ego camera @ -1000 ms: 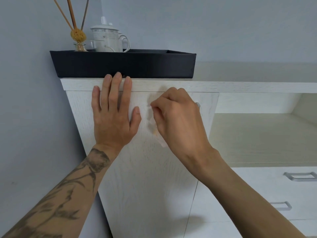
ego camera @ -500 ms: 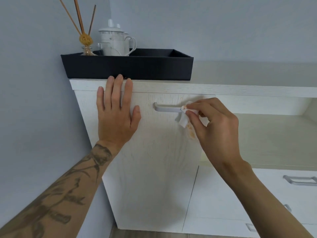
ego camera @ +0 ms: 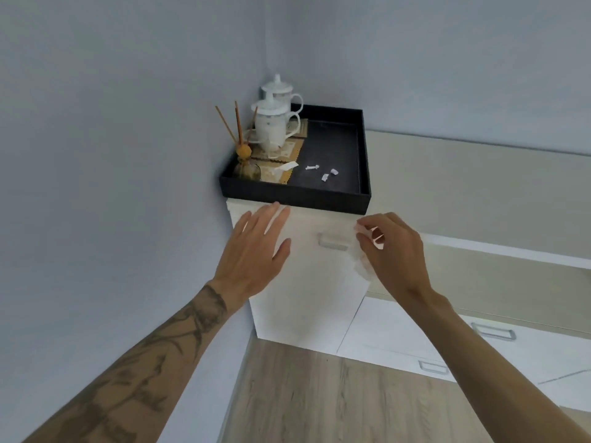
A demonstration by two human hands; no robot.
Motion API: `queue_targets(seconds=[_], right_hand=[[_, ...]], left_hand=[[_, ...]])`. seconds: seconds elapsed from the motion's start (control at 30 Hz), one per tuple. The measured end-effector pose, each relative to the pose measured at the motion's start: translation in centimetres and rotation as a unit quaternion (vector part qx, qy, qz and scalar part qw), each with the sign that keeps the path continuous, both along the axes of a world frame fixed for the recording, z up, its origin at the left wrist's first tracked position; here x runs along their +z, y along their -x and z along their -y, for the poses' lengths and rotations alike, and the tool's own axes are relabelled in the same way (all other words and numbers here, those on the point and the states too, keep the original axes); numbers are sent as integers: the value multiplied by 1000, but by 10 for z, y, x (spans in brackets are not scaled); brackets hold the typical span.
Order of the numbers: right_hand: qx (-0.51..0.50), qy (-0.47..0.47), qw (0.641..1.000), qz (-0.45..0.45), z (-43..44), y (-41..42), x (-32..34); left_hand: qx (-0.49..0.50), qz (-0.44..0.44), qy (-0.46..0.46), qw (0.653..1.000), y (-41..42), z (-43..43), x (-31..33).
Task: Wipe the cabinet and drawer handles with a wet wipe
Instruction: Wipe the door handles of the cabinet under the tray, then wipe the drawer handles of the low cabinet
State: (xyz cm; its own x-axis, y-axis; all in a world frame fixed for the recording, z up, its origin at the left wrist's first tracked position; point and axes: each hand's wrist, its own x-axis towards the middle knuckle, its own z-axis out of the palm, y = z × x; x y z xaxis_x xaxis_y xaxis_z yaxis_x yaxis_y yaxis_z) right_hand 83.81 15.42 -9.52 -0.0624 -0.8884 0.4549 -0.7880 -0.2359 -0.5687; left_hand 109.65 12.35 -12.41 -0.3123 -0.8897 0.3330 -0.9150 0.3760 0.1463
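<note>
Grey-walled corner, white cabinet (ego camera: 307, 298): your left hand (ego camera: 256, 254) spreads released against its door; your right hand (ego camera: 395, 251) pinches the wet wipe (ego camera: 361, 265) at 3 o'clock of the door handle (ego camera: 332, 243). Next, probably: drawer handles (ego camera: 492, 332), 4 o'clock.

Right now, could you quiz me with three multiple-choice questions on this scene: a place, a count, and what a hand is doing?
1. Where is the black tray? A. on a chair B. on top of the white cabinet C. in a sink
2. How many lidded white mugs stand in the tray? A. one B. four C. two
3. What is the right hand doing? A. pinching the wet wipe beside the door handle B. hanging empty C. lifting a mug
Answers: 1 B, its base rests on the cabinet top; 2 C, one stands behind the other; 3 A, fingertips pinch the white wipe at the handle's right end.
</note>
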Motion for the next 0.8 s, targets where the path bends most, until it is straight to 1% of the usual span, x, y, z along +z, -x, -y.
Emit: queue_targets(seconds=[0.07, 0.13, 0.27, 0.43, 0.6, 0.7, 0.8], right_hand=[[15, -27, 999, 12, -13, -6, 44], [32, -44, 998, 11, -27, -12, 90], [76, -62, 995, -3, -54, -26, 185], [150, -36, 988, -9, -89, -47, 276], [230, -14, 973, -16, -132, -67, 334], [306, 4, 952, 1, -172, -81, 359], [383, 15, 924, 11, -226, -95, 379]], left_hand=[[19, 18, -69, 997, -5, -26, 44], [39, 30, -118, 992, -10, -53, 91], [78, 32, -158, 984, -26, -106, 184], [136, 30, -162, 977, -45, -179, 284], [219, 33, -138, 965, -53, -266, 345], [286, 35, -108, 952, -52, -340, 372], [355, 25, -108, 928, -48, -425, 396]])
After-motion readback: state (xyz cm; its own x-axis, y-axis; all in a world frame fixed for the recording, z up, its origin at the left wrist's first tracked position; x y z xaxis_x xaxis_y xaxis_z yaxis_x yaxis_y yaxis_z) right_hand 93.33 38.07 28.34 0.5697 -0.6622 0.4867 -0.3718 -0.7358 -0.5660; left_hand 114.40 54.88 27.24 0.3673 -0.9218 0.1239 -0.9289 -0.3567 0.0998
